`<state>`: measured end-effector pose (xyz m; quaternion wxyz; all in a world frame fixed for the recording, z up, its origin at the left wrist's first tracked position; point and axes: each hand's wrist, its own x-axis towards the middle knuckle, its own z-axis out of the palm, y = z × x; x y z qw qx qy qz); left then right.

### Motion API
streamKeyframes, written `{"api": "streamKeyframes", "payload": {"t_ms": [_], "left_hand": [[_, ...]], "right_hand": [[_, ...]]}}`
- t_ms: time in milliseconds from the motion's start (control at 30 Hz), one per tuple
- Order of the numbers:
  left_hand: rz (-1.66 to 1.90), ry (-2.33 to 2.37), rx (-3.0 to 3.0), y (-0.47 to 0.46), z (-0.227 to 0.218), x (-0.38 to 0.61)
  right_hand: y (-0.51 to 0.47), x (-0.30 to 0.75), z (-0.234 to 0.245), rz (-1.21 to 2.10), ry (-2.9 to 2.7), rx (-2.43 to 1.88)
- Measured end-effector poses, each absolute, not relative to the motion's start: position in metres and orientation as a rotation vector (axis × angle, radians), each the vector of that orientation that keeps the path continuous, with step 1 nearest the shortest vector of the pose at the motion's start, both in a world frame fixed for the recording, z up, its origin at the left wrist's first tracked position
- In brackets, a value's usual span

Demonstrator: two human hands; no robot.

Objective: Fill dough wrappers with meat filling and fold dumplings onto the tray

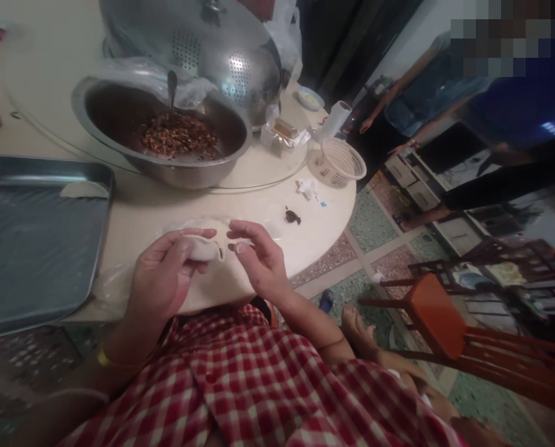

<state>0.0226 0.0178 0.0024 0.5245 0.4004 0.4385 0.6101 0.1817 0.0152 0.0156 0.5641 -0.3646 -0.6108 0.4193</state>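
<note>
Centre: left hand (159, 273) is pinching folded dough (203, 249), apparently steadying its open edge; right hand (264, 261) is hovering beside, unclosed.

Speckled green and reddish floor tiles (376, 222) — an orange chair (436, 316) at right, a pale wall (406, 52) beyond

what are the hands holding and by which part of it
The left hand holds a folded piece of dough by the end nearer its palm, between thumb and fingers. The right hand, beside the other end, holds nothing visible.
</note>
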Motion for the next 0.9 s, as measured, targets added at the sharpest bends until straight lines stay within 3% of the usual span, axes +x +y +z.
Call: {"api": "streamKeyframes", "payload": {"t_ms": [200,400,600,900], "left_hand": [[1.333,1.033,1.026,0.013,0.006,0.021],[1.461,1.038,0.863,0.007,0.012,0.034],[1.444,1.001,0.876,0.007,0.008,0.037],[1.520,0.981,1.195,0.006,-0.013,0.031]], "right_hand": [[0.009,0.188,0.025,0.800,-1.562,-0.888],[0.004,0.195,0.029,0.745,-1.649,-0.853],[0.002,0.196,0.020,0.317,-1.717,-0.863],[0.002,0.192,0.015,0.012,-1.795,-0.979]]}}
